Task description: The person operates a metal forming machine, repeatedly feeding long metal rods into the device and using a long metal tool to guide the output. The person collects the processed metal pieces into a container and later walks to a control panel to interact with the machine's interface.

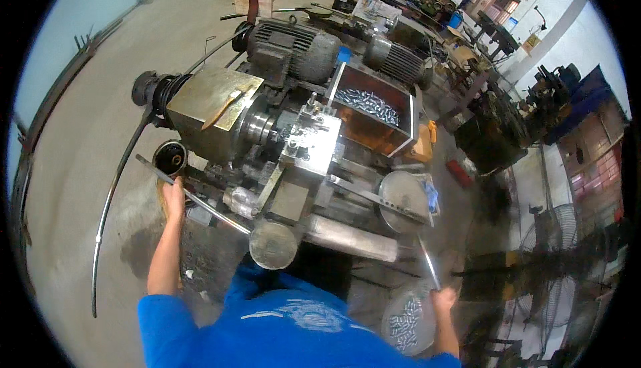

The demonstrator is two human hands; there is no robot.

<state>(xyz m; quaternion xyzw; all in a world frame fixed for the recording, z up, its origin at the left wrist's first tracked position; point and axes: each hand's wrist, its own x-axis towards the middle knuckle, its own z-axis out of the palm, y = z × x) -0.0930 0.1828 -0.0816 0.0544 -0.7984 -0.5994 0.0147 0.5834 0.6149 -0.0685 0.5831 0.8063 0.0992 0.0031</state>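
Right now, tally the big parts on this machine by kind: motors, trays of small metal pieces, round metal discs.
Electric motors: 2 (grey motor, ribbed motor)
Trays of small metal pieces: 2 (orange bin, round pan)
Round metal discs: 2 (near disc, far disc)
Total: 6

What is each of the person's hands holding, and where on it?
The left hand grips a long metal lever near its far end; the right hand holds a thin metal rod by its lower end.

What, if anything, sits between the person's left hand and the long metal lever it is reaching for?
Nothing visible. The left hand already rests on the long metal lever beside the machine; no object shows between them.
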